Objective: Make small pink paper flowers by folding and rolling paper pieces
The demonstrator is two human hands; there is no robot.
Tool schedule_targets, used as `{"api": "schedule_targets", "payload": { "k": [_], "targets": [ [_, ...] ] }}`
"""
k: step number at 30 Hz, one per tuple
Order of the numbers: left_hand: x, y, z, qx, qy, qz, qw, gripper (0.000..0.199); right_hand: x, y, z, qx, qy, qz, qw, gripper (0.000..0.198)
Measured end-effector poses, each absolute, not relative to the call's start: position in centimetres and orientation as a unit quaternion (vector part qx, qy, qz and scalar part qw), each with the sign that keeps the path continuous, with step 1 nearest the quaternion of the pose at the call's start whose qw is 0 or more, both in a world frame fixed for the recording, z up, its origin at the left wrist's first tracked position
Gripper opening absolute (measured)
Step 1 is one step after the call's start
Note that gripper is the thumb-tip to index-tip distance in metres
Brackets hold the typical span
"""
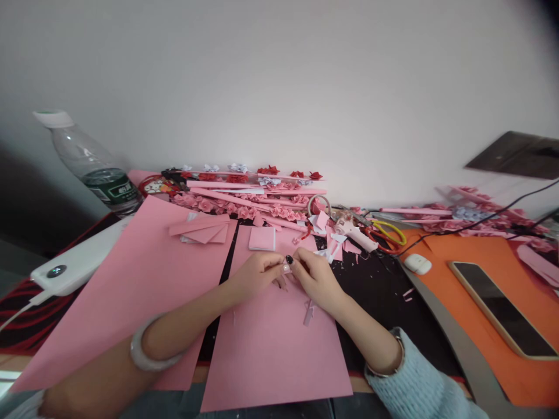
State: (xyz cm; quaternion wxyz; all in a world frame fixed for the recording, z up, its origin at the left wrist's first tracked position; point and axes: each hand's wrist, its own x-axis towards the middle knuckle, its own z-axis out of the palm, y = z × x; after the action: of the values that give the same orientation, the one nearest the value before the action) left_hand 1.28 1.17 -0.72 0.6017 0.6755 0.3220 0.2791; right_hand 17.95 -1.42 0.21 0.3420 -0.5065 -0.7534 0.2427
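Observation:
My left hand and my right hand meet fingertip to fingertip, both closed in a pinch. What lies between the fingers is mostly hidden and too small to name; a bit of pale pink shows there. Under both hands lies a large pink paper sheet. A narrow pink paper strip rests on that sheet beside my right wrist. Just beyond the hands sits a stack of small square pink papers. A second large pink sheet lies beneath my left forearm, with folded pink pieces on it.
Paper roses and rolled pink stems line the wall. A glue gun, yellow-handled scissors and paper scraps lie behind my right hand. Left stand a bottle and white power bank; right, an earbud case and phone.

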Motion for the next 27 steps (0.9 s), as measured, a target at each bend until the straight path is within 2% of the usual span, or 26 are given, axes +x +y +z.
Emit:
{"api": "schedule_targets", "payload": {
  "k": [7, 14, 20, 27],
  "targets": [
    [1.39, 1.17, -0.67, 0.643, 0.305, 0.268, 0.65, 0.025, 17.91, -1.55, 0.32, -0.468, -0.771, 0.271, 0.335, 0.028],
    [1.08, 1.5, -0.95, 0.623, 0.309, 0.296, 0.655, 0.023, 17.93, -1.45, 0.18, -0.497, -0.755, 0.235, 0.357, 0.03],
    [1.05, 1.65, -0.86, 0.617, 0.325, 0.326, 0.638, 0.022, 18.13, -1.33, 0.09, -0.503, -0.747, 0.259, 0.35, 0.03],
    [1.04, 1.74, -0.8, 0.635, 0.388, 0.365, 0.559, 0.023, 18.09, -1.35, 0.24, -0.49, -0.768, 0.26, 0.32, 0.016]
  ]
}}
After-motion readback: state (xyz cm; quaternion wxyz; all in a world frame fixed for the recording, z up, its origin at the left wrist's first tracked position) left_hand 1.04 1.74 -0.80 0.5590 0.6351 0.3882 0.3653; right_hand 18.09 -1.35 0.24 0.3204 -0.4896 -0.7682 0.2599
